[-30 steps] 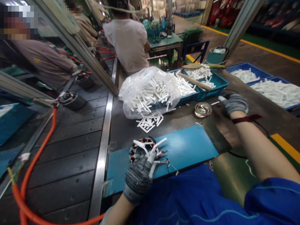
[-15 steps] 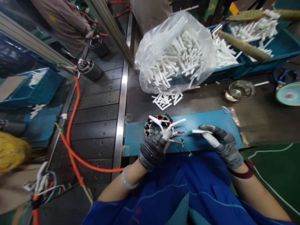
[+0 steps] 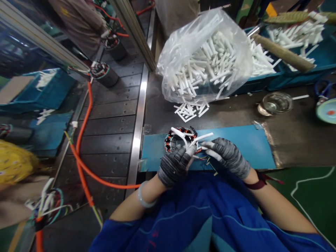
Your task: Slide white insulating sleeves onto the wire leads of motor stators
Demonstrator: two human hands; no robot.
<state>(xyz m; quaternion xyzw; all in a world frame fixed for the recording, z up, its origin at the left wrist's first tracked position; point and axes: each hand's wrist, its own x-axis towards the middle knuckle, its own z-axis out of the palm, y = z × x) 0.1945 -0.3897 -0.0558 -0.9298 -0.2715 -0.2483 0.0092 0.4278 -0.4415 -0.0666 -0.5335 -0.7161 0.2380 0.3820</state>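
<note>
A motor stator [image 3: 167, 142], wound with orange-and-black bundles, stands on a blue mat [image 3: 236, 134]. White sleeves [image 3: 179, 132] stick up from its lead wires, and another sleeve [image 3: 206, 136] points right. My left hand [image 3: 174, 164], in a grey glove with pale fingertips, is closed at the stator's near side, pinching a lead wire beside these sleeves. My right hand [image 3: 228, 155], gloved alike, is closed just to the right, its fingertips close to my left ones. It pinches a short white sleeve, now mostly hidden by the fingers. Thin wires with small ends [image 3: 207, 161] hang between the hands.
Behind the mat lies a clear bag [image 3: 173, 45] of white sleeves, with a loose pile [image 3: 190, 111] before it. Blue bins [image 3: 296, 78], a wooden handle [image 3: 285, 52] and a glass bowl [image 3: 275, 103] are rightward. Left runs a slatted conveyor [image 3: 115, 136] with motors; another person [image 3: 81, 24] stands beyond.
My right hand has moved left with the white sleeve, from the mat's right part to beside my left hand. My left hand keeps its pinch at the stator. The view has shifted slightly.
</note>
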